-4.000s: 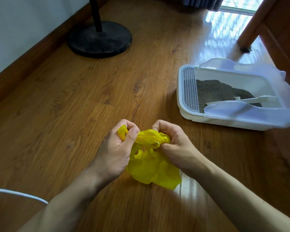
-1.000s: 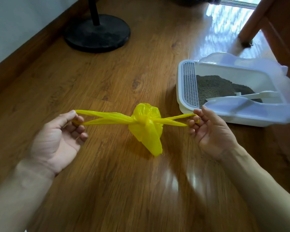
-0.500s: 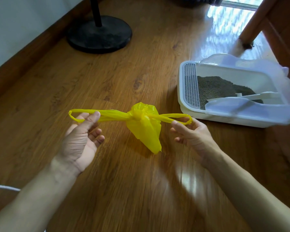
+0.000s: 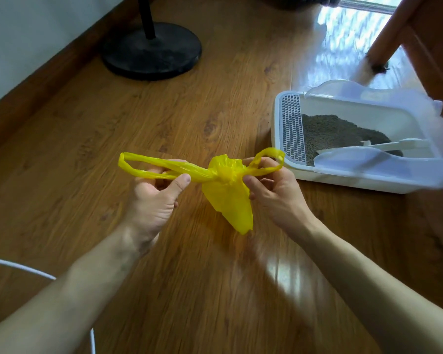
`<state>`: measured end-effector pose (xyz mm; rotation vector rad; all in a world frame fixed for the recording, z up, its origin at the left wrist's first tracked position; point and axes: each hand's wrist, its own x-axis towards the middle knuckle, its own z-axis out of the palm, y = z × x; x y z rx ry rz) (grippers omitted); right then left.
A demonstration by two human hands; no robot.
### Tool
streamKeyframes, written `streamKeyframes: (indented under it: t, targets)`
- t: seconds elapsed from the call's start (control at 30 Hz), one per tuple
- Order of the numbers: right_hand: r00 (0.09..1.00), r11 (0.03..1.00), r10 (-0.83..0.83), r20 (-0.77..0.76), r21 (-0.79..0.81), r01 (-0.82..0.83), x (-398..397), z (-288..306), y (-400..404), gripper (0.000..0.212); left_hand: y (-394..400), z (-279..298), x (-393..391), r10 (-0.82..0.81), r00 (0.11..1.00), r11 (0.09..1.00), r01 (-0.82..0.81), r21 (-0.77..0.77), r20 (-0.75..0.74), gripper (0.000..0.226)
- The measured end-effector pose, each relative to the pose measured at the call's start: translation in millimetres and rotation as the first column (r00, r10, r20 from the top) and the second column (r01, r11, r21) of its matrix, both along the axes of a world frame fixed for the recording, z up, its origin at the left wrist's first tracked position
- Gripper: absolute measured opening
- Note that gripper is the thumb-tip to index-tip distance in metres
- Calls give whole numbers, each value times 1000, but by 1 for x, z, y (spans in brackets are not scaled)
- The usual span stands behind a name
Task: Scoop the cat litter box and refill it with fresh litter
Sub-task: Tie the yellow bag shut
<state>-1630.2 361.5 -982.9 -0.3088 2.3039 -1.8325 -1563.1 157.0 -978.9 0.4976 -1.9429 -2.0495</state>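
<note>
Blk round stand base [image 4: 151,51] by wall; white cable [image 4: 23,269] bottom-left.

We look down on a glossy wooden floor [image 4: 164,118] meeting a white wall [image 4: 36,29] along a brown baseboard [image 4: 49,72]. A black round stand base [image 4: 151,53] sits near it; window light [image 4: 348,29] glares beside a wooden furniture leg [image 4: 389,31].

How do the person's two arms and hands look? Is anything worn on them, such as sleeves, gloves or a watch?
Both forearms are bare as far as the picture shows: no sleeves reach into view. The left hand and the right hand wear no gloves, and no rings, watch or bracelet show on the visible fingers or wrists. The fingernails look short and unpainted.
</note>
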Motion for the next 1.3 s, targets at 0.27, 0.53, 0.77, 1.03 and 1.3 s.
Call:
streamKeyframes:
  t: [0.27, 0.53, 0.77, 1.03, 1.3]
  targets:
    - [986, 990, 13, -165, 138, 10, 9, -11, 3, 12, 9, -5, -1, -5, 999, 980, -3, -201, -40, 53]
    - [954, 976, 47, -296, 217, 19, 10, -8, 3, 18, 11, 2, -1, -180, 983, 918, 155, -366, -35, 25]
    - [910, 924, 155, -385, 381, 4, 13, -6, 6, 28, 21, 27, 10, -268, 953, 959, 248, -140, -142, 23]
    - [872, 855, 246, -423, 518, 10, 16, -5, 6, 41, 14, 29, 12, -252, 968, 901, 230, -368, -13, 37]
    - [970, 882, 87, -227, 470, 31, 28, -23, 13, 49, -1, 6, 28, -77, 967, 673, 230, -703, 243, 30]
